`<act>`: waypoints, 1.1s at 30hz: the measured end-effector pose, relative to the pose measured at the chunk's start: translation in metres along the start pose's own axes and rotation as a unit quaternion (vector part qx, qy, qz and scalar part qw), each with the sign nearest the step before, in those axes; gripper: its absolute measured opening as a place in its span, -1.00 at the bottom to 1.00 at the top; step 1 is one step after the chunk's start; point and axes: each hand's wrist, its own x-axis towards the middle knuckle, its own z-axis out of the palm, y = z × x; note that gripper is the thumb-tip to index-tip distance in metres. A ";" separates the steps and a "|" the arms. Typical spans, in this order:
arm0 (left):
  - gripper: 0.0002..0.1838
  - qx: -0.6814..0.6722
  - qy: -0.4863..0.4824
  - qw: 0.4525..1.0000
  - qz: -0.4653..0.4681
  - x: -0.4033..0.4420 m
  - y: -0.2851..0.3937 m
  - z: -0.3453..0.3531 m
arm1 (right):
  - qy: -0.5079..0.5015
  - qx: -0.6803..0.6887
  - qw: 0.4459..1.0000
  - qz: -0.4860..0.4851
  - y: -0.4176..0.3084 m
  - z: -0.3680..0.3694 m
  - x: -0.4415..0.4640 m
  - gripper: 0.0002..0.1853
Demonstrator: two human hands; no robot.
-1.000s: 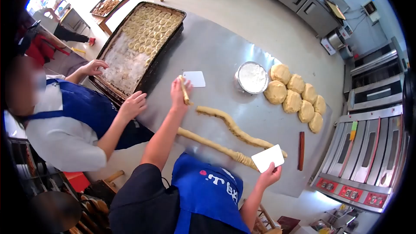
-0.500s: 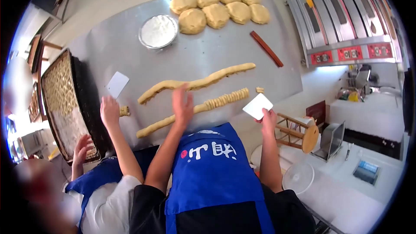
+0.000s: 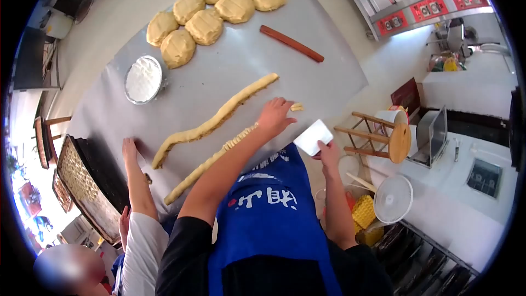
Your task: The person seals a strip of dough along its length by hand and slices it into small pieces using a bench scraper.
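Observation:
My left hand (image 3: 275,117) reaches across the near dough roll (image 3: 200,174), covering its right end. Its fingers are stretched out with the thumb apart, close to a few small cut dough pieces (image 3: 296,107). Cuts run closely along the visible right part of that roll; the left part is uncut. In my right hand (image 3: 329,156) is a white dough scraper (image 3: 314,137), held beside the table's near edge. Behind lies a second, uncut dough roll (image 3: 216,120) with darker filling showing along its side.
Several dough rounds (image 3: 205,26) sit at the back, near a bowl of flour (image 3: 143,80) and a brown wooden stick (image 3: 292,44). A co-worker's hand (image 3: 130,149) rests on the table at left, beside a large black tray (image 3: 101,175). A wooden stool (image 3: 399,143) stands at right.
The view has turned and shifted. My left hand has moved right along the near roll to its cut end. The co-worker's hand has moved to the tabletop; my right hand still holds the scraper.

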 end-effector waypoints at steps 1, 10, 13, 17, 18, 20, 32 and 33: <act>-0.44 0.018 -0.025 1.000 -0.004 0.012 0.008 0.008 | 0.026 -0.006 0.999 -0.023 -0.003 -0.015 0.002 -0.69; -0.69 0.042 -0.198 0.977 0.062 0.048 -0.044 0.034 | 0.046 0.052 0.997 -0.034 -0.019 -0.031 0.001 -0.73; -0.66 -0.007 -0.195 0.977 0.086 0.034 -0.054 0.012 | 0.027 0.034 0.999 -0.027 -0.014 0.000 0.006 -0.74; -0.60 -0.155 -0.047 0.985 -0.061 0.008 -0.050 -0.014 | 0.093 -0.350 0.899 -0.246 -0.043 0.036 0.011 -0.77; -0.60 -0.148 0.034 0.980 -0.126 -0.002 -0.051 -0.018 | 0.143 -0.394 0.859 -0.294 -0.050 0.050 0.012 -0.80; -0.63 -0.178 0.107 0.963 -0.170 -0.024 -0.065 -0.015 | 0.145 -0.436 0.819 -0.343 -0.066 0.073 0.014 -0.82; -0.51 -0.097 0.061 0.993 -0.034 -0.040 -0.047 -0.019 | -0.046 -0.110 0.993 -0.002 -0.002 0.055 0.004 -0.73; -0.42 -0.041 0.018 0.998 0.044 -0.032 -0.043 -0.021 | -0.103 -0.086 0.986 0.096 0.001 0.041 0.001 -0.67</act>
